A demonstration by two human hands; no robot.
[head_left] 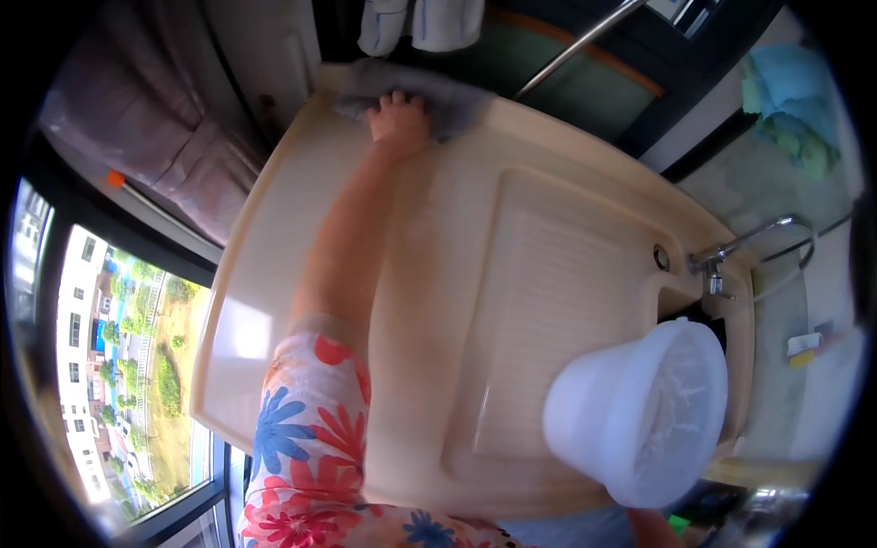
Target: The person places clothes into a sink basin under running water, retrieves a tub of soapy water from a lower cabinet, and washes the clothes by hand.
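My left hand [399, 123] reaches to the far end of a beige washboard sink [411, 365]. Its fingers are bent and press on a grey cloth [448, 96], which lies bunched along the far rim. A floral sleeve [306, 438] covers that upper arm. Toward the near right of the sink is a white plastic bucket [589, 411], its wide mouth facing up and to the right. Just below the bucket a bit of skin shows at the bottom edge, probably my right arm; the fingers there are hidden.
A chrome faucet [717, 256] is mounted at the sink's right side, near a round drain fitting [661, 258]. Blue and green cloths [795, 91] hang at the upper right. A metal pole [580, 46] rises behind the far rim. A window [128, 365] is on the left.
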